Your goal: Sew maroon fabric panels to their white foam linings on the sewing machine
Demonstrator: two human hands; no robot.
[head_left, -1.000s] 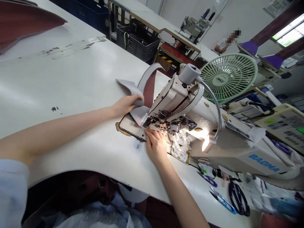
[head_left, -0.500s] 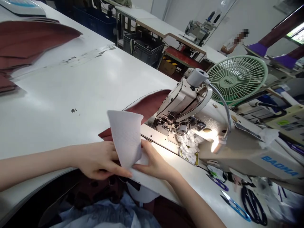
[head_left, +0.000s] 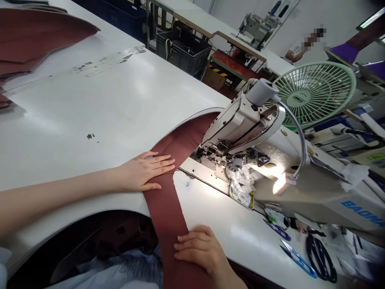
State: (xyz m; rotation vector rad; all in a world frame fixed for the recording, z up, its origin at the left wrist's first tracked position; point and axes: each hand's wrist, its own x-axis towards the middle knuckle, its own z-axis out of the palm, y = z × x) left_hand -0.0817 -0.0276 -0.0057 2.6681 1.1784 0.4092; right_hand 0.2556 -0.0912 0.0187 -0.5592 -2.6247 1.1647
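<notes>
**Pressing maroon strip (head_left: 168,212) flat by sewing machine (head_left: 240,128)**

Left hand (head_left: 147,171) lies open on the strip, fingers spread; right hand (head_left: 198,247), equally open, rests lower down, neither grip closed. The strip runs from beside the machine's head across the desk (head_left: 90,112) and over its edge (more maroon pieces (head_left: 30,36) lie far left).

Blue capital letters reading "BAOMA" (head_left: 362,213) run along the pale side of the sewing machine (head_left: 303,192), the final letter clipped by the frame's right edge. At the right edge, a cream control panel (head_left: 371,158) carries a small green label (head_left: 376,157), but its markings are too small to read. Nothing else can be made out.
</notes>
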